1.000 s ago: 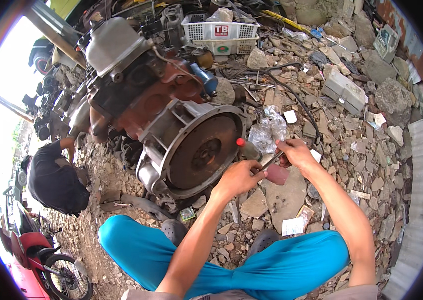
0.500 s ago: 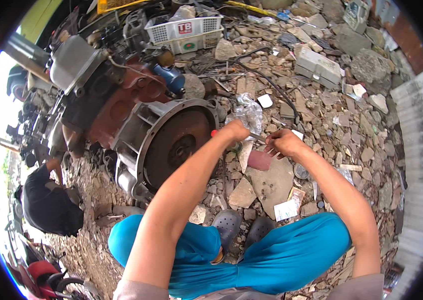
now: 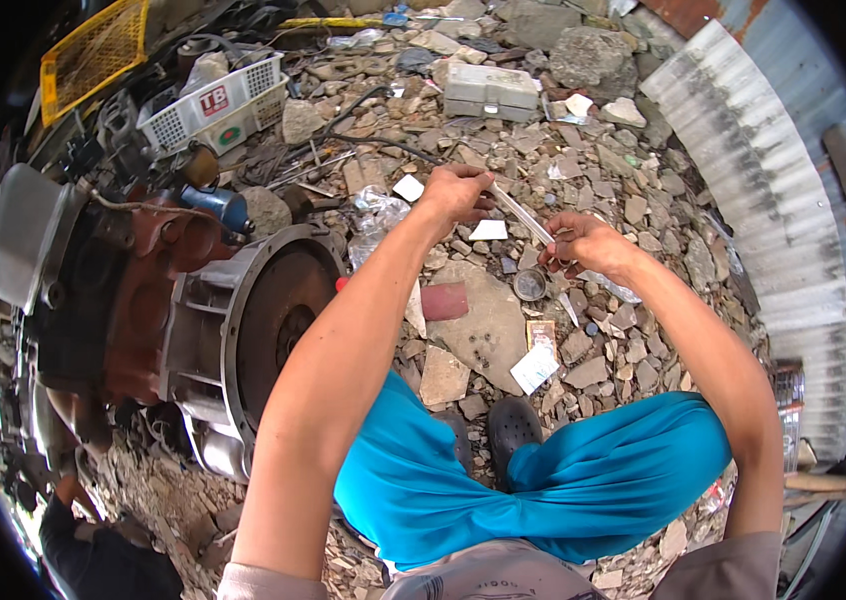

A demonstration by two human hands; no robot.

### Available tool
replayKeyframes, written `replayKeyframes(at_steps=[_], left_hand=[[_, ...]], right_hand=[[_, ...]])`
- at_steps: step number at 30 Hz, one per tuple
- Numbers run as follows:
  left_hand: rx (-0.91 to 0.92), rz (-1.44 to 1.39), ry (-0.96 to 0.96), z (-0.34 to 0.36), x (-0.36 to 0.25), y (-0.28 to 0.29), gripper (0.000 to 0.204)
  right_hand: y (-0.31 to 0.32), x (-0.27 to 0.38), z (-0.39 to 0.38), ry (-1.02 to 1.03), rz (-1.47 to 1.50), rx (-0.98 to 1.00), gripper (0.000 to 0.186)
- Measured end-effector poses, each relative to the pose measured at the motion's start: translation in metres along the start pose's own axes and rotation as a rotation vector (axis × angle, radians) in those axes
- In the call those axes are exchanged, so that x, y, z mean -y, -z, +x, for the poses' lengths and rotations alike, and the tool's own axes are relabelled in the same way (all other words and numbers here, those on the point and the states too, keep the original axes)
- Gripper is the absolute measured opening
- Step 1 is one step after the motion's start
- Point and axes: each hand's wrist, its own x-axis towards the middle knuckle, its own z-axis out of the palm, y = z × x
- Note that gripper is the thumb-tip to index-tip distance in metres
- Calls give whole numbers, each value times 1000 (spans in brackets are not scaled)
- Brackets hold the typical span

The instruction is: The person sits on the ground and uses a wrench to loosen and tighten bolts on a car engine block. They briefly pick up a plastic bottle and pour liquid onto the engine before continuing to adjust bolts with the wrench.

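Note:
A thin, pale, see-through strip (image 3: 523, 215) is stretched slantwise between my two hands above the rubble; its exact kind I cannot make out. My left hand (image 3: 458, 195) pinches the upper end with curled fingers. At the lower end, my right hand (image 3: 583, 243) closes its fingertips on the strip. Just below the right hand, a small round clear container or lid (image 3: 530, 284) lies on the ground. Nearer to me, a dull red rectangular piece (image 3: 444, 300) rests on a flat stone slab (image 3: 488, 335), with a white paper (image 3: 534, 369) by the slab's near right edge.
A large engine with a round flywheel housing (image 3: 233, 330) stands at my left. Beyond are a white plastic basket (image 3: 213, 105), a grey case (image 3: 490, 92) and a black hose (image 3: 383, 140). Corrugated sheets (image 3: 773, 200) line the right. Someone in dark clothing (image 3: 103, 555) is at lower left.
My view has swung to the right, so the engine sits further left. Both hands have moved farther out, and more of the strip now shows between them.

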Motion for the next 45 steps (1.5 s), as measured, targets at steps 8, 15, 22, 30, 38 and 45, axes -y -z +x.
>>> replayKeyframes(at_steps=[8, 15, 22, 30, 38, 45], left_hand=[[128, -83, -102, -2, -12, -51, 26], [-46, 100, -199, 12, 10, -83, 29], [-77, -45, -191, 14, 16, -80, 28], [-546, -129, -234, 20, 12, -36, 31], [-859, -238, 83, 96, 74, 65, 35], [-944, 101, 106, 130, 109, 124, 32]], right_hand=[[5, 34, -23, -185, -564, -107, 39], [5, 71, -4, -274, -1056, -160, 56], [4, 61, 17, -151, -1178, -217, 43], [-20, 95, 115, -39, -1407, -52, 24], [-101, 104, 289, 172, -1321, -9, 26], [-133, 75, 383, 442, -1431, 260, 28]])
